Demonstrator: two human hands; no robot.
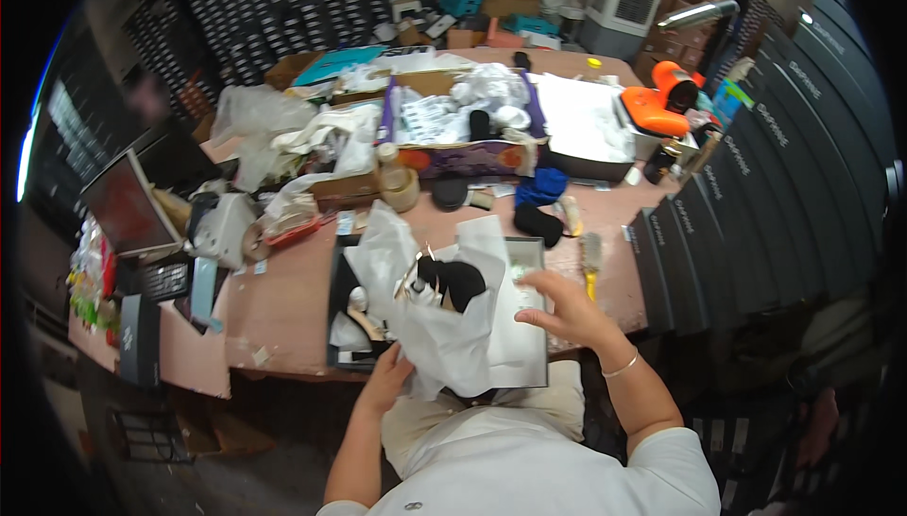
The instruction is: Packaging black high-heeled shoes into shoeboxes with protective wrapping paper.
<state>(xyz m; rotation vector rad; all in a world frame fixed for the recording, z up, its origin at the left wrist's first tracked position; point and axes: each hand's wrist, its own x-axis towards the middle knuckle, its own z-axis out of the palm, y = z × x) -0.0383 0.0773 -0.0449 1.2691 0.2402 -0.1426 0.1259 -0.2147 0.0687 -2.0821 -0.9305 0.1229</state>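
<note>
A dark shoebox [335,280] lies open at the table's front edge, over my lap. Crumpled white tissue paper [439,355] spreads across it and stands up at the back. In the paper rests a black shoe [458,282], partly wrapped, with a thin pale strap beside it. Another shoe [370,327], with a beige insole, shows in the box's left side. At the near left, my left hand [387,379] grips the lower edge of the tissue paper; some fingertips are hidden. My right hand [567,308] hovers above the box's right side, fingers apart, holding nothing.
Tall stacks of dark shoeboxes [756,204] rise at the right. A yellow-handled brush [590,266], black and blue cloths [540,187] and a tape roll [404,195] lie beyond the box. Farther back are a purple carton [453,161] and an orange device [652,111]; a monitor [132,206] stands left.
</note>
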